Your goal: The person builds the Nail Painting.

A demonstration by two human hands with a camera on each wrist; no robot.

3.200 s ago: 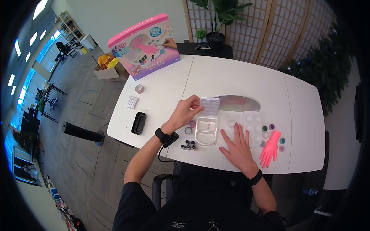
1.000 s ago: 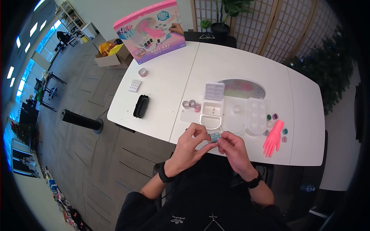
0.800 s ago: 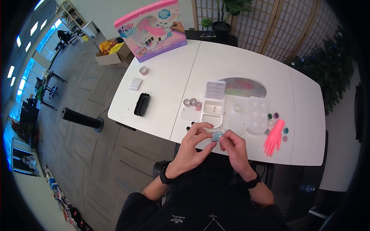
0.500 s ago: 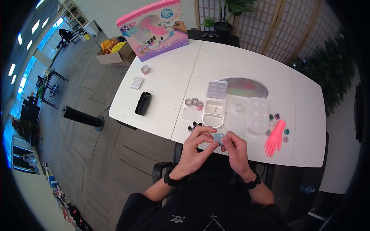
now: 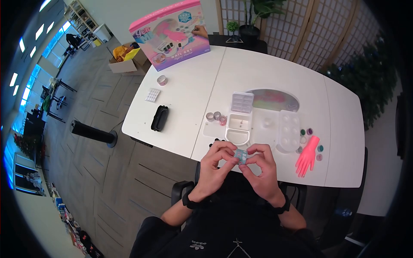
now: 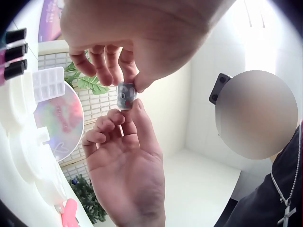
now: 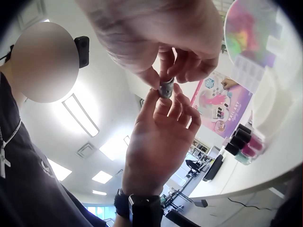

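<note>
Both hands meet over the table's front edge around a small curled blue-grey sheet (image 5: pixel 241 157) with pale shapes on it. My left hand (image 5: pixel 216 167) pinches its left side between thumb and fingers, and my right hand (image 5: pixel 263 171) pinches the opposite side. In the left wrist view the sheet (image 6: pixel 126 96) bows into a short half-tube between the fingertips. Just beyond the hands lies a white two-part tray (image 5: pixel 238 136) with its clear compartment lid (image 5: pixel 242 102) raised. Black-capped nail polish bottles (image 7: pixel 244 145) stand beside it, partly hidden by my left hand in the head view.
A pink model hand (image 5: pixel 306 157) lies at the right, with small glitter jars (image 5: pixel 309 131) near it. A white palette (image 5: pixel 289 133) and an oval mirror (image 5: pixel 275 99) sit beyond. Leftward are a black case (image 5: pixel 160 118), a pad of white pieces (image 5: pixel 152 95) and the kit box (image 5: pixel 172 36).
My left hand has left the clear lid and my right hand the white base; both came to the front edge, holding the sheet. Lately the right fingers shifted up onto the sheet's upper edge.
</note>
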